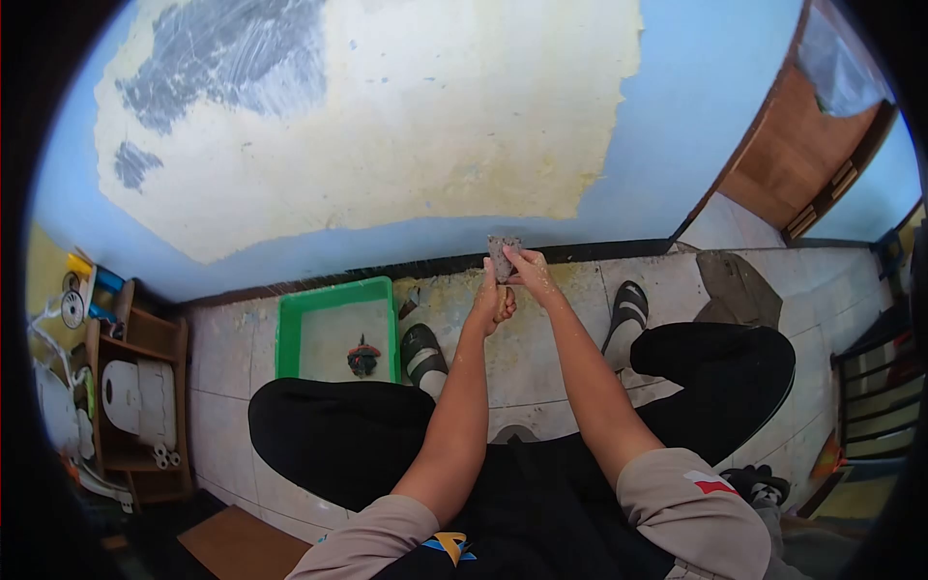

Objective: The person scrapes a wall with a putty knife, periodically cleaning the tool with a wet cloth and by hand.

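Observation:
Both of my hands meet in front of me, low by the wall. Between them is a small, flat, speckled grey-brown piece point(502, 256), whose exact kind I cannot make out. My right hand point(531, 269) pinches it from the right side. My left hand point(491, 303) has its thumb against the piece and its other fingers curled below. Pale crumbs cling to my skin. Behind the hands rises the blue wall point(691, 106), with a large cream patch point(464, 116) where the blue coat is gone and grey smears at upper left.
A green tub point(394, 329) stands left of my feet, with a dark red-and-black object point(362, 359) inside. Crumbs lie on the tiled floor point(541, 358). A grey cloth point(739, 290) lies at right. Wooden shelves point(145, 329) stand far left, a slatted chair point(880, 396) far right.

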Motion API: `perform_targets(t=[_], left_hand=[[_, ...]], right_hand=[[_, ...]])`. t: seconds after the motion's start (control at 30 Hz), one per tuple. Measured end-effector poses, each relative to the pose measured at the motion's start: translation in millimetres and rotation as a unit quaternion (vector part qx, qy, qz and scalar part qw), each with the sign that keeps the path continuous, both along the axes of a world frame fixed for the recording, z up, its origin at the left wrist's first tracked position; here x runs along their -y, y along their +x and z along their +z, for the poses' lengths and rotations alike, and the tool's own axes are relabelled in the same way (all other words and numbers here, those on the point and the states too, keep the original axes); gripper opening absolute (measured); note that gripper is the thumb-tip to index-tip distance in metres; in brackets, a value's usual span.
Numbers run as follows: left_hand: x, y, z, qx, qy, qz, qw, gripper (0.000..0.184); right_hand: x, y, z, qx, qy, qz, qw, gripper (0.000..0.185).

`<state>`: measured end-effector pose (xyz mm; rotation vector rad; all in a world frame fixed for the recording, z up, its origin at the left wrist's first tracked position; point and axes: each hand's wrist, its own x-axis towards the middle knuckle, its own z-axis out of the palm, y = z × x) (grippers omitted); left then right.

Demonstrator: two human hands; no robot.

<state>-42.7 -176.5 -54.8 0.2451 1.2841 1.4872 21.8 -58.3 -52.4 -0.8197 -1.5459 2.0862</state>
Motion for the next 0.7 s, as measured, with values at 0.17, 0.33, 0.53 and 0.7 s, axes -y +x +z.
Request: perform_targets(t=[0.17,0.33,0.53,0.7], left_hand=[[2.0,10.4,25.8,0.0,-0.018,-0.018,1.0,0.079],[-0.1,16.3,28.3,-0.079,0.026,0.006,0.996,0.057],[-20.9,22.9,27.3,-0.127,0.035,0.02,0.991,0.044],[-48.3,32.4,10.1,-0.171,0.096,-0.036,0.98,0.021]], right_hand=[[-18.5,8.9,6.3,0.023,0.11,-0.003,0.994,0.045],[-22.3,16.5,30.2,-0.009,0.114,-0.014,0.993,0.044],[-6.6,21.9,47.2,0.124,0.441,-0.272,0.846,0.032],[-3.4,45.2,68.4,0.188,0.573,-0.227,0.765,0.042]])
